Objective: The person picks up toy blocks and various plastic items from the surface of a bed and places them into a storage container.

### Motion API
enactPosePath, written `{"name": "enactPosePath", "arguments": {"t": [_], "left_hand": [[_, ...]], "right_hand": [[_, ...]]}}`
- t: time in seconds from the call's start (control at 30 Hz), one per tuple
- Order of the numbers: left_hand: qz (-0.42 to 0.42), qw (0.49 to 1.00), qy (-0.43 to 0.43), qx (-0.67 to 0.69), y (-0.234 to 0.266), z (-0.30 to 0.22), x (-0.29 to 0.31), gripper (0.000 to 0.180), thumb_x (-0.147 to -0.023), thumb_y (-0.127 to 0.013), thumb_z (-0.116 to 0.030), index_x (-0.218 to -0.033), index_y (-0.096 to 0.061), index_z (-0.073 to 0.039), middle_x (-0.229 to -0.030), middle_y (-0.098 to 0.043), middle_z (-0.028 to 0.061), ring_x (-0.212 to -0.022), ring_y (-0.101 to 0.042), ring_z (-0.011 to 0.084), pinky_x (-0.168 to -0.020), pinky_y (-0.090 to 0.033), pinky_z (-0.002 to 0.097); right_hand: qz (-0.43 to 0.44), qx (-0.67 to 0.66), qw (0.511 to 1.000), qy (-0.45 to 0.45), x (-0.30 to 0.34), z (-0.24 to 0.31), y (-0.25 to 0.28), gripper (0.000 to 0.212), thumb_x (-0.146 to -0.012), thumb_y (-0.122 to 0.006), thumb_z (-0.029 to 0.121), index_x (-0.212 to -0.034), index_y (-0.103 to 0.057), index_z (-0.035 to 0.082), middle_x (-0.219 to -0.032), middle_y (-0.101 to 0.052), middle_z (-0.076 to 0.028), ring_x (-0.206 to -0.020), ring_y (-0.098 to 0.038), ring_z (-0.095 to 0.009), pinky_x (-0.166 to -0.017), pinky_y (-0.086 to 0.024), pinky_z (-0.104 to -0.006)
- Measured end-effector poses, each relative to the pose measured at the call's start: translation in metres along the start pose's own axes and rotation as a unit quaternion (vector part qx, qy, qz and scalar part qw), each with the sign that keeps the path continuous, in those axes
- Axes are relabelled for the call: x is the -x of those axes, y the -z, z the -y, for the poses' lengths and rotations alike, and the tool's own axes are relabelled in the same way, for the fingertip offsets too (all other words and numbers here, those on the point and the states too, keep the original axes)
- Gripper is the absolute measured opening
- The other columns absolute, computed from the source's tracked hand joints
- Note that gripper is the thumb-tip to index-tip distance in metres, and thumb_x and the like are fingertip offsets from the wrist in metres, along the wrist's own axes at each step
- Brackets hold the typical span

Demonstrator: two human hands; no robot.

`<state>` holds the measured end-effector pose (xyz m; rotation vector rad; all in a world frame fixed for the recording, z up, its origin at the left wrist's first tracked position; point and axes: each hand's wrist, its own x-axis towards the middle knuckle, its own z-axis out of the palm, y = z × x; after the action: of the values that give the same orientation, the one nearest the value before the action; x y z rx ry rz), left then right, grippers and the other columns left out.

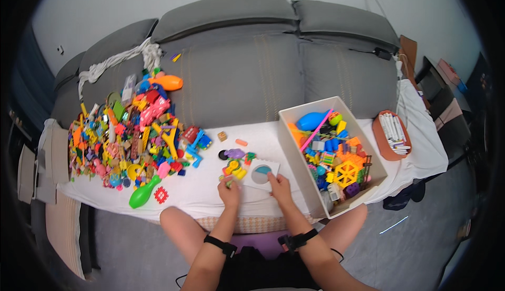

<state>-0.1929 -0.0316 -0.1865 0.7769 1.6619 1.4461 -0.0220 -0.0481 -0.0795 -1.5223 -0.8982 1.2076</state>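
Observation:
My left hand is closed, its fingertips pinching a small green-and-pink toy piece above the white cloth. My right hand rests at the right side of a white square board marked with a grey circle. A flat teal piece lies over that circle, and my right thumb and fingers are closed at its edge. Just beyond my left hand are a yellow toy, a purple toy, a black round piece and a red-and-green block.
To the left spreads a big heap of mixed toys, with a green bowling pin in front. On the right stands a white bin of toys, then an orange basket of white packets. A grey sofa back rises behind.

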Motion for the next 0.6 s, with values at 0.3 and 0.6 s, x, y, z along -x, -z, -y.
{"name": "enactPosePath", "arguments": {"t": [0.3,0.6], "left_hand": [[0.331,0.899,0.051,0.282,-0.152,-0.171,0.089,0.028,-0.088,-0.051,-0.013,-0.114,-0.051,-0.002,-0.092,-0.057,0.0025,-0.080,-0.052,0.0084,-0.070,-0.043,0.0196],[0.321,0.936,0.026,0.144,-0.127,-0.105,0.058,0.027,-0.090,-0.048,-0.012,-0.113,-0.052,0.001,-0.112,-0.055,0.0075,-0.102,-0.051,0.0117,-0.086,-0.040,0.0248]], "right_hand": [[-0.261,-0.301,0.897,0.194,0.026,0.051,0.037,0.030,-0.090,-0.047,0.014,-0.114,-0.039,-0.002,-0.104,-0.051,-0.012,-0.082,-0.056,-0.015,-0.073,-0.047,-0.0261],[-0.118,-0.211,0.954,0.177,0.005,0.019,0.023,0.023,-0.086,-0.044,-0.001,-0.108,-0.049,-0.001,-0.094,-0.055,-0.008,-0.088,-0.055,-0.015,-0.077,-0.045,-0.0252]]}}
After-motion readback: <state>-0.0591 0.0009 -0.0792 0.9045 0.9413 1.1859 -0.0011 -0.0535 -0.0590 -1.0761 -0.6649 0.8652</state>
